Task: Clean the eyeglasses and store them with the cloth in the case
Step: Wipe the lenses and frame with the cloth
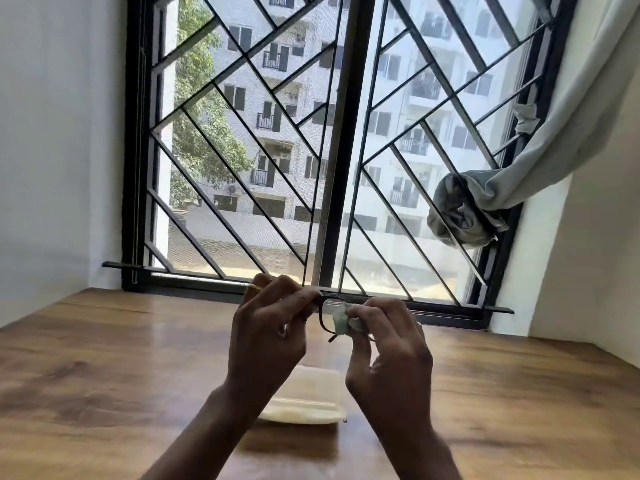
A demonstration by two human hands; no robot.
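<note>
Hands raised above a wooden table [104,358], both forearms coming up from the bottom edge and angling toward each other. The left hand [268,336] has its back toward the camera, wrist bent slightly inward, fingers curled and pinched onto the dark frame of the eyeglasses [327,318] at their left end — a thin ring shows on one finger. The right hand [388,344] faces it from the other side, thumb and fingertips closed on a small pale green cloth [341,320], which is pressed against a lens of the eyeglasses; the remaining fingers are folded down toward the palm. The eyeglasses are held in the air between the two hands, in front of the lower edge of a barred window [322,150], with one dark temple tip hanging down below the lens.

Below and between the wrists, a pale, cream-coloured case [311,400] lies on the table — partly hidden by the forearms, so whether it is open is hard to tell. A grey curtain [485,199] is bunched at the right side of the window.
</note>
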